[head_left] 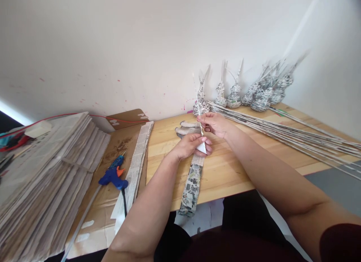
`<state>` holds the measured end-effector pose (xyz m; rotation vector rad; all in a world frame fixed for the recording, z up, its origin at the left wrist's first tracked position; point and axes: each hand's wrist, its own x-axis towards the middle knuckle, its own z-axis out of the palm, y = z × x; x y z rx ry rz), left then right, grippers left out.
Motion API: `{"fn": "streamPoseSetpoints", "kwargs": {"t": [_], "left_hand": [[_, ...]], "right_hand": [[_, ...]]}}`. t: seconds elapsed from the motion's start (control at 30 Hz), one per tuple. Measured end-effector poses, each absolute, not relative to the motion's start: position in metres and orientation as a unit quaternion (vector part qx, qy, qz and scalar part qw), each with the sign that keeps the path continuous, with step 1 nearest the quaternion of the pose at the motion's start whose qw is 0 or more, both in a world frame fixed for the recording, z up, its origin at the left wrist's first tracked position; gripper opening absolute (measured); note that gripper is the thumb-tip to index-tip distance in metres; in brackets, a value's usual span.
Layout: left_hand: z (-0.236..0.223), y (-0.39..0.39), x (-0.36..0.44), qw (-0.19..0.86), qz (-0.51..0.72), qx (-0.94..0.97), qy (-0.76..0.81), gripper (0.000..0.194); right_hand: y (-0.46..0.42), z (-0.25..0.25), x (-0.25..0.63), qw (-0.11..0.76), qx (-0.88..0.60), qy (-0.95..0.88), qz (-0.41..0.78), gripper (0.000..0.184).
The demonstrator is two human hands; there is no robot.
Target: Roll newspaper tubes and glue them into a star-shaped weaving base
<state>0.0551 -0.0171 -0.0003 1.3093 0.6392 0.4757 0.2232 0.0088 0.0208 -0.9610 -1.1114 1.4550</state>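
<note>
A long newspaper strip hangs over the wooden table's front edge, its upper end in my left hand. There the paper is rolled at a slant into a thin tube that rises above my hands. The thumb and fingers of my left hand are closed on the wider lower part. Higher up, my right hand pinches the tube between thumb and fingers. Just behind my left hand lies what looks like a grey-and-white knit glove.
Several woven paper figures stand along the wall. Long paper tubes lie on the right of the wooden table. To the left are a blue glue gun, cut newspaper strips on cardboard, and a tall newspaper stack.
</note>
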Motion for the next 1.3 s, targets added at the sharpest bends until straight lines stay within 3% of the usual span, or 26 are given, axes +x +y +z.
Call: {"fn": "streamPoseSetpoints", "kwargs": {"t": [0.17,0.33,0.5,0.73,0.97,1.17,1.3], "left_hand": [[-0.0006,-0.0174,0.0545,0.72,0.227,0.589,0.29,0.046],[-0.0001,-0.0185,0.0547,0.732,0.198,0.588,0.281,0.045],[0.0011,-0.0187,0.0544,0.727,0.214,0.585,0.291,0.045],[0.0021,-0.0193,0.0543,0.729,0.21,0.587,0.284,0.046],[0.0007,-0.0179,0.0535,0.73,0.196,0.591,0.281,0.045],[-0.001,-0.0182,0.0539,0.726,0.191,0.601,0.276,0.045],[-0.0002,-0.0183,0.0531,0.726,0.187,0.609,0.259,0.047]], "right_hand": [[0.0087,0.0203,0.2251,0.46,-0.376,-0.49,0.638,0.036],[0.0084,0.0215,0.2232,0.508,-0.384,-0.453,0.624,0.032],[0.009,0.02,0.2241,0.471,-0.361,-0.471,0.653,0.034],[0.0097,0.0212,0.2245,0.52,-0.383,-0.445,0.621,0.031],[0.008,0.0235,0.2292,0.458,-0.349,-0.482,0.661,0.032],[0.0087,0.0228,0.2276,0.487,-0.371,-0.479,0.629,0.031],[0.0079,0.0218,0.2291,0.441,-0.356,-0.489,0.663,0.038]]}}
